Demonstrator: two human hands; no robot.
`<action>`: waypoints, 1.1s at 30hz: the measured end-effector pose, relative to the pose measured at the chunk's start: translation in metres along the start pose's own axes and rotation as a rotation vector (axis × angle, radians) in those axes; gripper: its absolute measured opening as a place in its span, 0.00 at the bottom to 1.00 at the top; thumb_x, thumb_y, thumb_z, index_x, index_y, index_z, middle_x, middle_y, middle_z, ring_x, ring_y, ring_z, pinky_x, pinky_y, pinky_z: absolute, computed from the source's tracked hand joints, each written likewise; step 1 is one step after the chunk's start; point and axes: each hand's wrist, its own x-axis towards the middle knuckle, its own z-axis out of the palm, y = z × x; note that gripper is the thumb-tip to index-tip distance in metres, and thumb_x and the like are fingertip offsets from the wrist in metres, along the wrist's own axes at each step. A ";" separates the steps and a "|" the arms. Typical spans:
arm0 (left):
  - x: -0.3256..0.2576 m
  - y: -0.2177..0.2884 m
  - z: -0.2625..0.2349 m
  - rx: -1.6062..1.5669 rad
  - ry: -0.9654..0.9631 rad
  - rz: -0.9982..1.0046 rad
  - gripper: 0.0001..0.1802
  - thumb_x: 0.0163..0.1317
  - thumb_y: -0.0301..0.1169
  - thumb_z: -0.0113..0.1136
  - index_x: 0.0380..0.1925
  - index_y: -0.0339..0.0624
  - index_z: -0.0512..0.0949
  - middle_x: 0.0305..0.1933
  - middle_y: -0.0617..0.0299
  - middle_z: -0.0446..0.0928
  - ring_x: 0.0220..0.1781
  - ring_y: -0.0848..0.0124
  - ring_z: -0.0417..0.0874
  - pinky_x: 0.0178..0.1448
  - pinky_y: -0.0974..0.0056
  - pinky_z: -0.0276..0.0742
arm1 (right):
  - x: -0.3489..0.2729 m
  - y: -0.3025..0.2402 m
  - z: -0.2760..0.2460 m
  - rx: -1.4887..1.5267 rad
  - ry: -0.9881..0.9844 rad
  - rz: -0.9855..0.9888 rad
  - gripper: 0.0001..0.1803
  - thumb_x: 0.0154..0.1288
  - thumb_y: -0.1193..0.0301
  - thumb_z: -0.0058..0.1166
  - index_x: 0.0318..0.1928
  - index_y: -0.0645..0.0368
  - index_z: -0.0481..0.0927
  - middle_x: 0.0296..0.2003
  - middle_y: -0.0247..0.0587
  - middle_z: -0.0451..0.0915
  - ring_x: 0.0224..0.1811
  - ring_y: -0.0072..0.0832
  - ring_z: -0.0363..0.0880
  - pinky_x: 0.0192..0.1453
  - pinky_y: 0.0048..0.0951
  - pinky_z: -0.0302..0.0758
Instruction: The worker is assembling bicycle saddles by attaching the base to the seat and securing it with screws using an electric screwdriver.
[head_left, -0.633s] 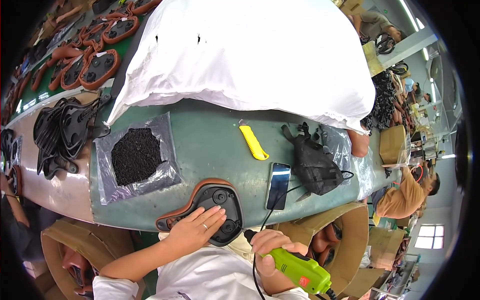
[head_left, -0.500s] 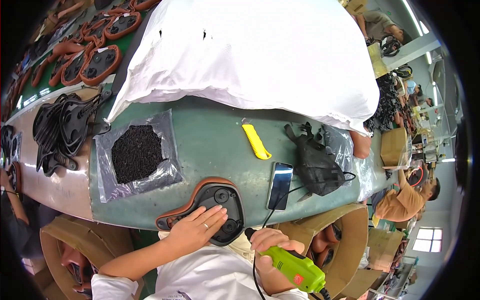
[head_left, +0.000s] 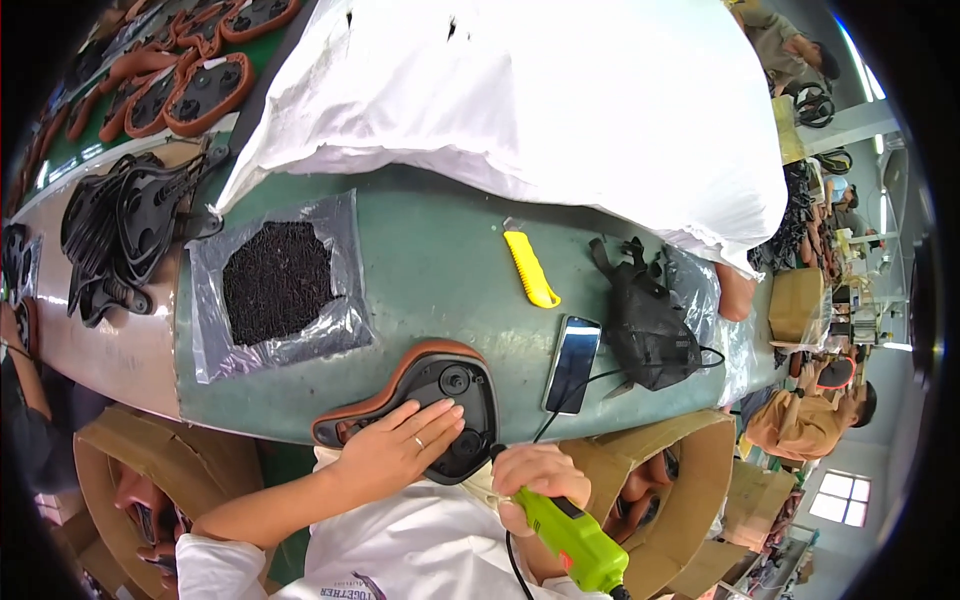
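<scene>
A brown-rimmed bicycle saddle [head_left: 440, 375] lies upside down at the near edge of the green table [head_left: 430, 260], its black underside facing up. My left hand [head_left: 395, 450] lies flat on it, fingers spread over the black base. My right hand [head_left: 535, 480] grips a lime-green electric screwdriver [head_left: 575, 535] whose tip sits at the saddle's near right edge. A black cord runs from the tool up toward the phone.
A clear bag of small black screws [head_left: 275, 285] lies left of centre. A yellow utility knife [head_left: 530, 268], a phone [head_left: 572, 363] and a black bag of parts [head_left: 650, 325] lie to the right. A big white sack [head_left: 520, 90] fills the back. Cardboard boxes [head_left: 680, 480] stand below the table.
My left hand has slid slightly along the saddle's underside. The right hand with the green tool stays at the saddle's near edge.
</scene>
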 end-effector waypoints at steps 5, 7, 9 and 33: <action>0.004 0.001 -0.005 -0.024 0.014 -0.025 0.34 0.63 0.34 0.57 0.72 0.39 0.75 0.81 0.59 0.71 0.85 0.65 0.66 0.84 0.52 0.62 | 0.006 0.020 -0.005 0.107 0.003 0.137 0.26 0.61 0.79 0.71 0.54 0.57 0.69 0.24 0.40 0.80 0.21 0.34 0.80 0.28 0.37 0.81; 0.004 0.002 -0.007 -0.005 0.002 -0.021 0.35 0.62 0.35 0.59 0.72 0.39 0.75 0.80 0.59 0.71 0.85 0.64 0.67 0.83 0.52 0.64 | -0.002 0.022 -0.004 0.109 0.003 0.130 0.26 0.63 0.80 0.70 0.54 0.57 0.68 0.26 0.41 0.79 0.22 0.34 0.79 0.29 0.37 0.80; 0.004 0.003 -0.006 0.004 0.009 -0.026 0.37 0.60 0.36 0.61 0.72 0.40 0.75 0.80 0.59 0.71 0.85 0.64 0.67 0.83 0.52 0.64 | -0.010 0.017 0.003 -0.034 0.099 0.162 0.26 0.65 0.81 0.68 0.56 0.56 0.65 0.29 0.42 0.79 0.24 0.33 0.78 0.32 0.38 0.81; -0.028 -0.157 -0.045 0.404 0.413 -0.694 0.08 0.65 0.31 0.68 0.31 0.40 0.80 0.36 0.51 0.80 0.43 0.51 0.83 0.48 0.48 0.77 | 0.004 -0.024 0.017 0.203 0.329 -0.009 0.31 0.62 0.91 0.64 0.59 0.58 0.65 0.33 0.45 0.79 0.28 0.35 0.78 0.36 0.42 0.80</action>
